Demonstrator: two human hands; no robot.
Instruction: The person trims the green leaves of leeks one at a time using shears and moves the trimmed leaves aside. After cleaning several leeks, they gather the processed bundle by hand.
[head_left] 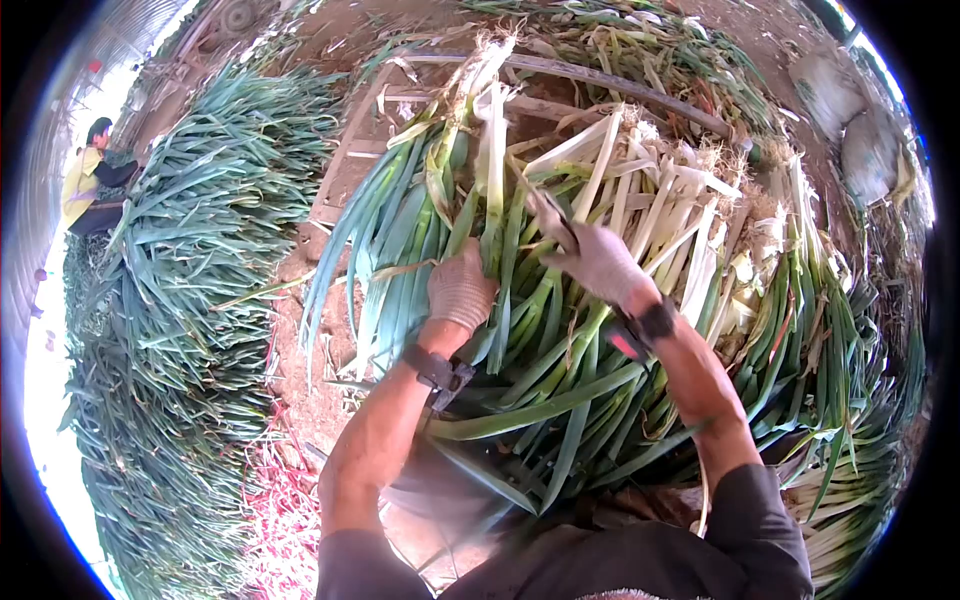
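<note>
My left hand (462, 287), in a pale knit glove, is closed around the green leaves of a leek (494, 165). That leek points away from me, with its white stem and roots at the far end. My right hand (596, 262), also gloved, is closed on a narrow knife-like tool (548, 214) that points up and left, near the leek's stem. Its outline is partly blurred. Under and beside both hands lies a heap of leeks (640, 200), white ends away from me. Several leeks with blue-green leaves (385, 230) lie left of my left hand.
A large pile of leeks (190, 300) fills the left side. Red and white strands (285, 510) lie on the ground near it. A wooden frame (345, 150) extends beyond the heap. Sacks (868, 150) stand at the far right, and another person (85, 180) is at the far left.
</note>
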